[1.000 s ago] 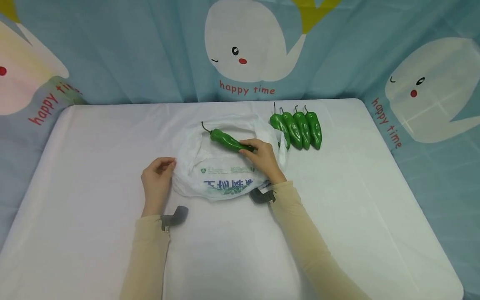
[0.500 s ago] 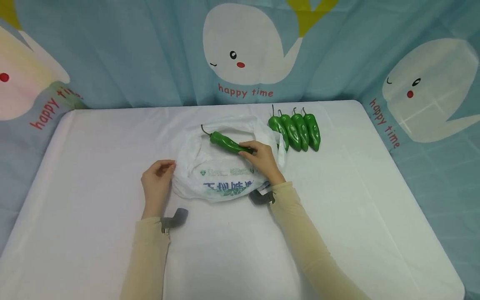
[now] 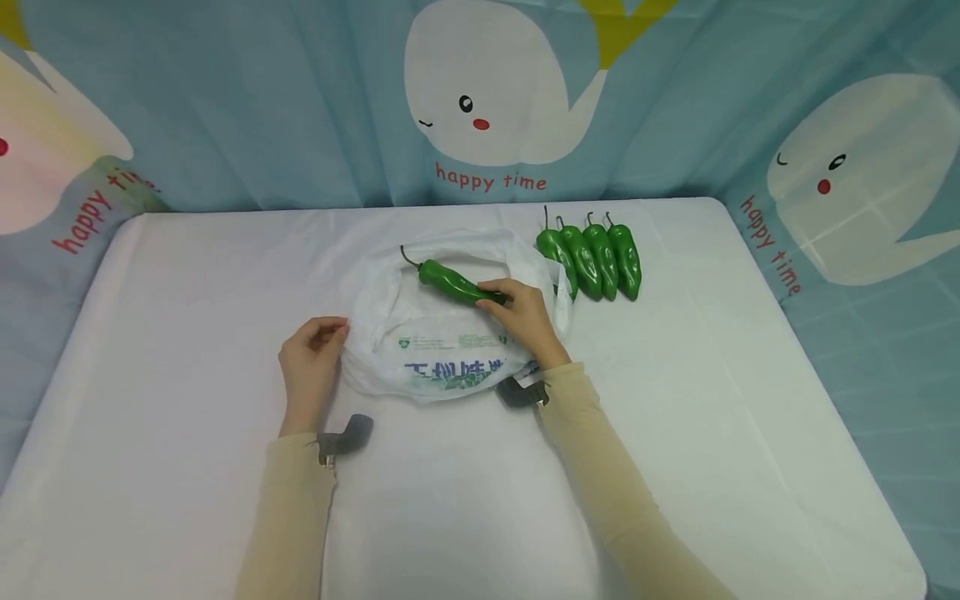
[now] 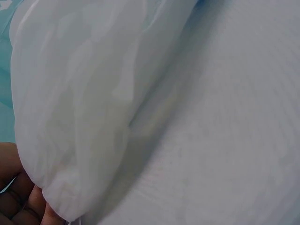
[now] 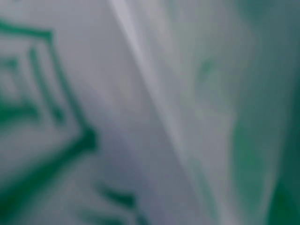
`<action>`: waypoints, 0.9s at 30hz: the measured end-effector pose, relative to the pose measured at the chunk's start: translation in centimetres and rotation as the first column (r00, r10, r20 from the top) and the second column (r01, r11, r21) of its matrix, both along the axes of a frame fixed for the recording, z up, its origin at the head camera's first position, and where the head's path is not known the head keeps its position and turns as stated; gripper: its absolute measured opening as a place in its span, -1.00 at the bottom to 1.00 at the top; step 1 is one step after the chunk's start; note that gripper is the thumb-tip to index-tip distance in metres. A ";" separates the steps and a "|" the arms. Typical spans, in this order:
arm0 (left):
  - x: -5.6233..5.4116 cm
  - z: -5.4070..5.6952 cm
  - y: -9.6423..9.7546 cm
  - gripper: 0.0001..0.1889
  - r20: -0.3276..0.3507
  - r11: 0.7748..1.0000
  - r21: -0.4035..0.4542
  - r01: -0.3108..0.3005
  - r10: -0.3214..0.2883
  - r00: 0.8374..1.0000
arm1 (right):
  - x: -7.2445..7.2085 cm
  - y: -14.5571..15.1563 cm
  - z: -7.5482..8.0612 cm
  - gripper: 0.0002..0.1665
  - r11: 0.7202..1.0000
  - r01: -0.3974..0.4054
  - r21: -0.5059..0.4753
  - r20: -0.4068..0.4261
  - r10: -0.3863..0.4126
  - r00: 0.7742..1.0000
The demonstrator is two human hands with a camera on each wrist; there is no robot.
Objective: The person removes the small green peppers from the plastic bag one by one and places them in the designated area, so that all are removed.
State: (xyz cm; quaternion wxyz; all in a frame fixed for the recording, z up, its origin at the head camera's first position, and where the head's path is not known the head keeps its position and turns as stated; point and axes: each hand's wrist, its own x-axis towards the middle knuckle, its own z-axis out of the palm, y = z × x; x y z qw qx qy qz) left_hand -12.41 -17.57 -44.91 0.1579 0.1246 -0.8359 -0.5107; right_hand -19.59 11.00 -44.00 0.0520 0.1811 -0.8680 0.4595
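A white plastic bag with blue and green print lies at mid-table, its mouth spread open. My left hand pinches the bag's left edge between thumb and fingertips; in the left wrist view the bag hangs in folds beside the fingers. Over the bag's opening, my right hand grips a long green pepper by its tip end, its stem pointing up and left. Blurred bag film with green print fills the right wrist view, where the hand and pepper are hidden.
Several more green peppers lie side by side at the back right, stems toward the far edge. One bag handle partly covers the leftmost one. Behind the white table hangs a blue curtain with whale prints.
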 end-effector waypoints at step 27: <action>0.2 0.2 0.1 -0.86 0.013 1.000 0.006 0.005 -0.005 1.000 | 0.0 0.5 0.9 -0.72 0.990 0.038 -0.138 -0.140 -0.058 0.989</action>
